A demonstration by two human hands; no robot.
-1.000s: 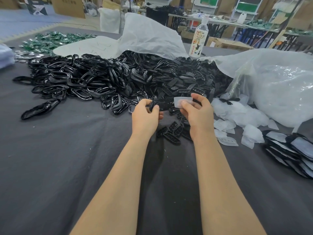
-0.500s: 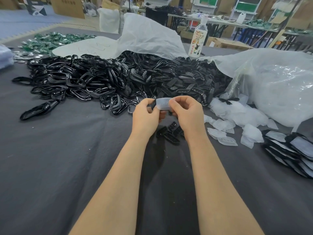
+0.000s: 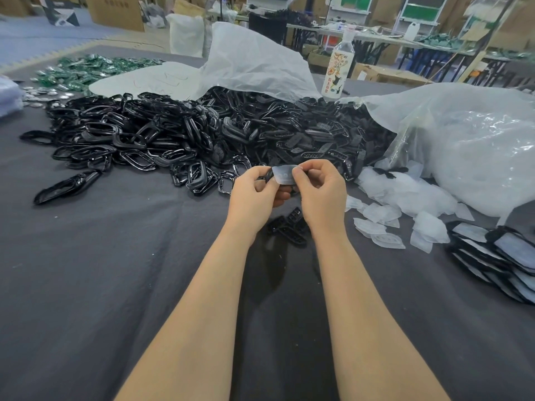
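My left hand [image 3: 256,192] grips a small black plastic part [image 3: 269,177], mostly hidden by the fingers. My right hand [image 3: 321,189] pinches a translucent white film piece [image 3: 284,174] and holds it against the front of that part, above the dark cloth table [image 3: 115,270]. Both hands meet just in front of the big heap of black plastic frames and vented parts [image 3: 202,134]. A few loose black vented parts [image 3: 288,227] lie on the cloth right below my wrists.
Loose translucent film pieces [image 3: 405,198] lie to the right beside a large clear plastic bag [image 3: 469,140]. A stack of film-covered black parts [image 3: 498,256] sits at the far right. A drink bottle [image 3: 337,70], white sheeting [image 3: 254,62] and green parts [image 3: 86,70] stand behind.
My right hand brought the film piece leftward from beside the black part onto it. Both hands drew together and rose slightly.
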